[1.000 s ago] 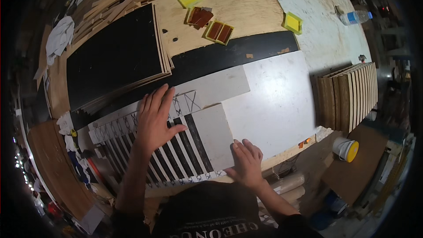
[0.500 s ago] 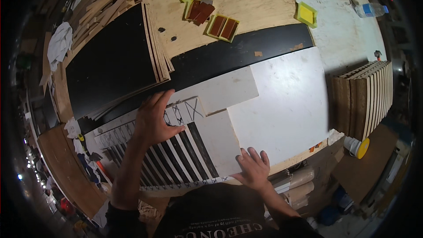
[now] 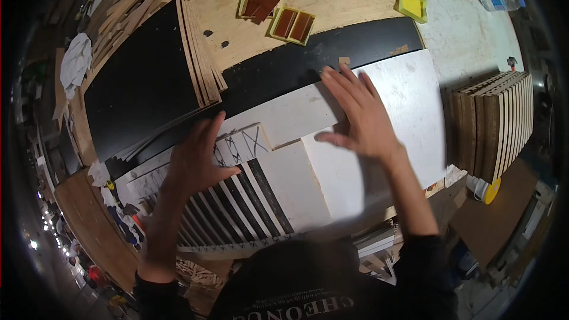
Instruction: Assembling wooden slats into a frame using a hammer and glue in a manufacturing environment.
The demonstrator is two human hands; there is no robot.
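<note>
A row of black-and-white strips (image 3: 228, 210) lies on the bench before me, with narrow white pieces bearing crossed pencil marks (image 3: 255, 140) along its far ends. My left hand (image 3: 198, 157) spans these marked pieces, thumb and fingers apart; whether it presses on them I cannot tell. Right of the strips lies a large white panel (image 3: 409, 118). A narrower white board (image 3: 305, 112) is beside its left part. My right hand (image 3: 364, 118) is over the board's right end and the panel, fingers spread and nothing in them, partly hiding both.
Beyond the panel runs a long black board (image 3: 267, 65). Stacked black panels (image 3: 142, 77) stand at the left, loose wood strips (image 3: 148, 0) behind them. Yellow trays (image 3: 413, 5) sit at the back. A stack of cut boards (image 3: 495, 124) and a plastic bottle (image 3: 501, 1) are at the right.
My right hand has moved away from me, from the near edge of the white panel to its far side. My left hand stays over the marked pieces. The view has shifted slightly.
</note>
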